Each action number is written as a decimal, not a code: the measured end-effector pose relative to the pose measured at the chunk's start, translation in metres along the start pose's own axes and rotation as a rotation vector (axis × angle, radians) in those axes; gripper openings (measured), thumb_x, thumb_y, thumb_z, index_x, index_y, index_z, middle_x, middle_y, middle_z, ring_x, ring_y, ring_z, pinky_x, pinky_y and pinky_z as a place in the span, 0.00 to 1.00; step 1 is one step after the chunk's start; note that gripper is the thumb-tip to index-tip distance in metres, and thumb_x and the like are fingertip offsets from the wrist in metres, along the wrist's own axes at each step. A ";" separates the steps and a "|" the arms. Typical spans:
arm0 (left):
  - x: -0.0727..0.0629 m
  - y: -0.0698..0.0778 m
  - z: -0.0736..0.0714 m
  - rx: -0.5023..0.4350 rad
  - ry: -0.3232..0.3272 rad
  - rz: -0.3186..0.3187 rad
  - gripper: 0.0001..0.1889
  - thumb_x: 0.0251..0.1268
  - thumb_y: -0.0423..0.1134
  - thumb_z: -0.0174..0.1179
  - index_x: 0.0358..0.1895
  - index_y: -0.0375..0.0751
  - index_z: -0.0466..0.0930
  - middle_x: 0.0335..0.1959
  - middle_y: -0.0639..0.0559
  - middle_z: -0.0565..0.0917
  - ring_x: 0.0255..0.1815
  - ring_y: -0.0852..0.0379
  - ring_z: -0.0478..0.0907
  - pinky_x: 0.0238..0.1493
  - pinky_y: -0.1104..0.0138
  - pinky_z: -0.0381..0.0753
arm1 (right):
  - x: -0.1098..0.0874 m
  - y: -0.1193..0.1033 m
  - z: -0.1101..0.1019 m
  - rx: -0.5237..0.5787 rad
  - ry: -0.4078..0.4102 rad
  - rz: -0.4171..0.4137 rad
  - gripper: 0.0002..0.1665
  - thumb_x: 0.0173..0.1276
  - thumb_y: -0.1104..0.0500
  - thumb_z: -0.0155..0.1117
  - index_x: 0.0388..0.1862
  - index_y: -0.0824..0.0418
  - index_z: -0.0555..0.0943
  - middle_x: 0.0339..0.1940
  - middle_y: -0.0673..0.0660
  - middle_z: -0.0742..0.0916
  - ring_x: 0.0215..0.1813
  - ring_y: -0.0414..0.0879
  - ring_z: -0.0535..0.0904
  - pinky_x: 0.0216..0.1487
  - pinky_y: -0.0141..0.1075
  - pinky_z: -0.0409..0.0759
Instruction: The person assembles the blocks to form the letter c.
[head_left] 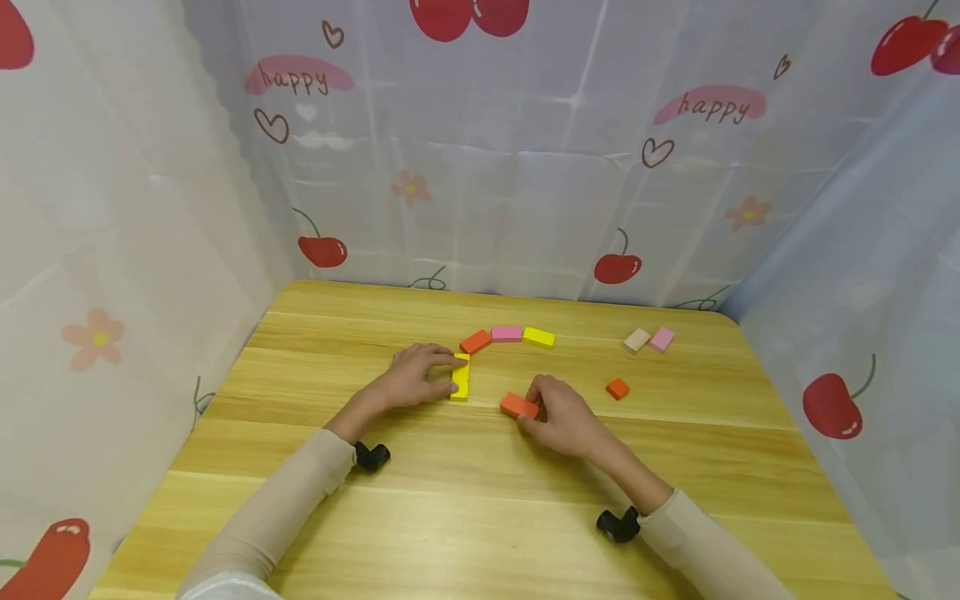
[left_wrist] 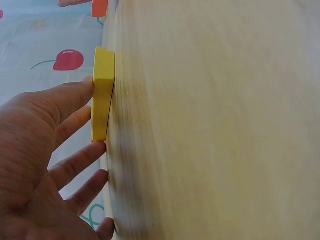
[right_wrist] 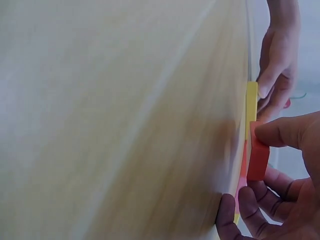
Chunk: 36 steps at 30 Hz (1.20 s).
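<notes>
My left hand (head_left: 416, 375) rests its thumb and index finger on a yellow block (head_left: 461, 379) lying on the table. In the left wrist view this yellow block (left_wrist: 102, 95) has thumb and index on the same face, the other fingers spread beside it. My right hand (head_left: 564, 417) pinches a red-orange block (head_left: 517, 406) between thumb and fingers, to the right of the yellow one. The right wrist view shows the red-orange block (right_wrist: 258, 155) slightly off the tabletop. Beyond the yellow block, a red-orange block (head_left: 476, 342), a pink block (head_left: 507, 334) and another yellow block (head_left: 538, 337) form a curved row.
At the right lie a small orange block (head_left: 618, 389), a plain wooden block (head_left: 637, 340) and a pink block (head_left: 662, 339). Cherry-printed curtains (head_left: 480, 208) surround the wooden table (head_left: 465, 517) at the back and sides. Black wrist mounts (head_left: 619, 525) hang by both sleeves.
</notes>
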<state>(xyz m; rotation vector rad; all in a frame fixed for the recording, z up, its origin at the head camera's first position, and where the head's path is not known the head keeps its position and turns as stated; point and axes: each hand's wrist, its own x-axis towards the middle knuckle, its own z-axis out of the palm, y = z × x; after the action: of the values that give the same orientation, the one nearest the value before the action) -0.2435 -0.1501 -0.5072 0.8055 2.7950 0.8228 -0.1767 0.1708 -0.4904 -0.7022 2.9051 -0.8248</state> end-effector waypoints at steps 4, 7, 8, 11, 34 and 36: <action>0.000 0.001 -0.001 -0.005 -0.002 0.001 0.26 0.75 0.56 0.67 0.73 0.61 0.81 0.77 0.47 0.78 0.79 0.37 0.69 0.74 0.35 0.61 | 0.001 -0.006 0.005 -0.014 -0.011 0.010 0.15 0.69 0.53 0.76 0.43 0.56 0.78 0.35 0.51 0.80 0.37 0.43 0.72 0.40 0.36 0.71; 0.000 0.000 -0.001 -0.007 -0.003 0.001 0.26 0.75 0.56 0.67 0.74 0.62 0.81 0.77 0.47 0.78 0.79 0.38 0.69 0.74 0.35 0.60 | 0.003 -0.011 0.008 -0.031 -0.020 0.008 0.15 0.69 0.51 0.76 0.43 0.55 0.78 0.34 0.49 0.80 0.36 0.43 0.72 0.40 0.36 0.71; 0.000 0.000 -0.001 -0.007 -0.003 0.001 0.26 0.75 0.56 0.67 0.74 0.62 0.81 0.77 0.47 0.78 0.79 0.38 0.69 0.74 0.35 0.60 | 0.004 -0.013 0.009 -0.028 -0.021 0.006 0.16 0.69 0.51 0.77 0.43 0.55 0.78 0.34 0.49 0.80 0.36 0.43 0.72 0.40 0.36 0.71; 0.001 -0.002 0.000 -0.002 -0.003 0.003 0.26 0.75 0.56 0.67 0.74 0.63 0.81 0.77 0.48 0.78 0.79 0.38 0.69 0.73 0.35 0.60 | 0.007 -0.018 0.012 -0.027 -0.027 0.003 0.16 0.68 0.51 0.77 0.42 0.55 0.79 0.34 0.49 0.80 0.35 0.43 0.72 0.40 0.37 0.72; 0.002 -0.004 0.002 0.014 0.001 -0.002 0.27 0.75 0.57 0.67 0.74 0.63 0.80 0.77 0.48 0.77 0.79 0.39 0.70 0.73 0.35 0.61 | 0.024 -0.046 0.026 -0.036 -0.118 0.040 0.16 0.67 0.48 0.77 0.39 0.52 0.78 0.29 0.49 0.80 0.30 0.43 0.73 0.32 0.36 0.70; 0.002 -0.005 0.002 0.017 0.003 -0.002 0.27 0.75 0.57 0.67 0.74 0.63 0.81 0.77 0.48 0.77 0.79 0.39 0.70 0.73 0.35 0.61 | 0.026 -0.047 0.027 -0.046 -0.123 0.044 0.17 0.66 0.48 0.78 0.39 0.52 0.78 0.29 0.49 0.80 0.30 0.43 0.73 0.31 0.35 0.69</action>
<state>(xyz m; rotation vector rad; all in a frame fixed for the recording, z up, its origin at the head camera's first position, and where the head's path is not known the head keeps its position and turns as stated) -0.2469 -0.1517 -0.5113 0.8047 2.8087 0.8017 -0.1758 0.1106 -0.4877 -0.6647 2.8268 -0.6865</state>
